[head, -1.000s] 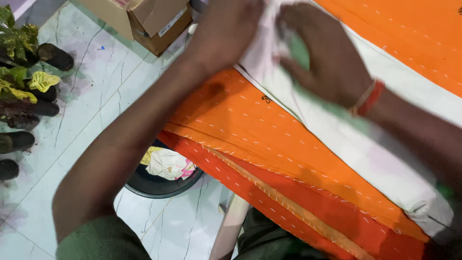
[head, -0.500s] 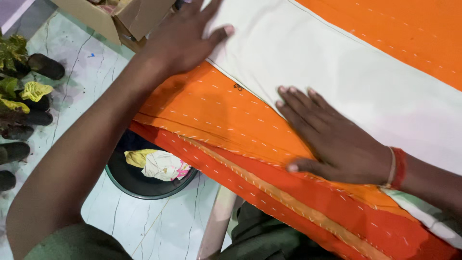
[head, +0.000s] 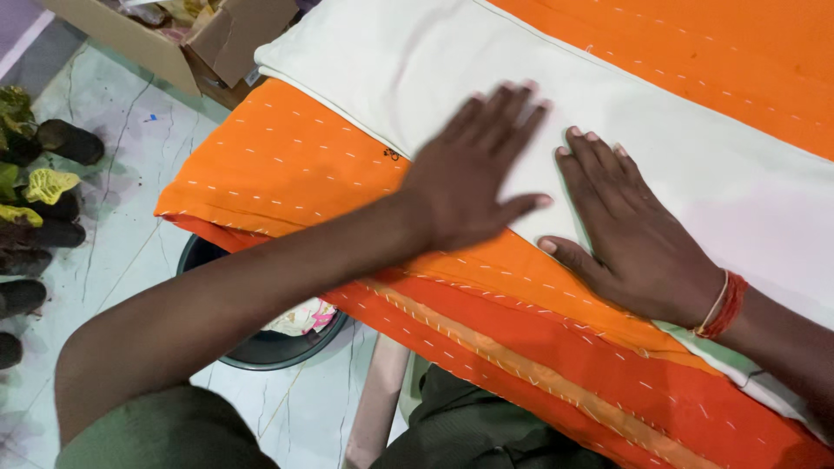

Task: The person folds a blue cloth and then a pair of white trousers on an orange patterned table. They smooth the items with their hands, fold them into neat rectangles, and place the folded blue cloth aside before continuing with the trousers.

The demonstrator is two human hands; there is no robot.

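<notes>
The left hand (head: 473,169), moved in from the far-left corner since half a second ago, is now laid flat with fingers spread wide beside the equally flat right hand (head: 634,230) on the cream cloth (head: 417,61), which lies spread over the orange quilted fabric (head: 287,165), indicating smoothing under way.
</notes>
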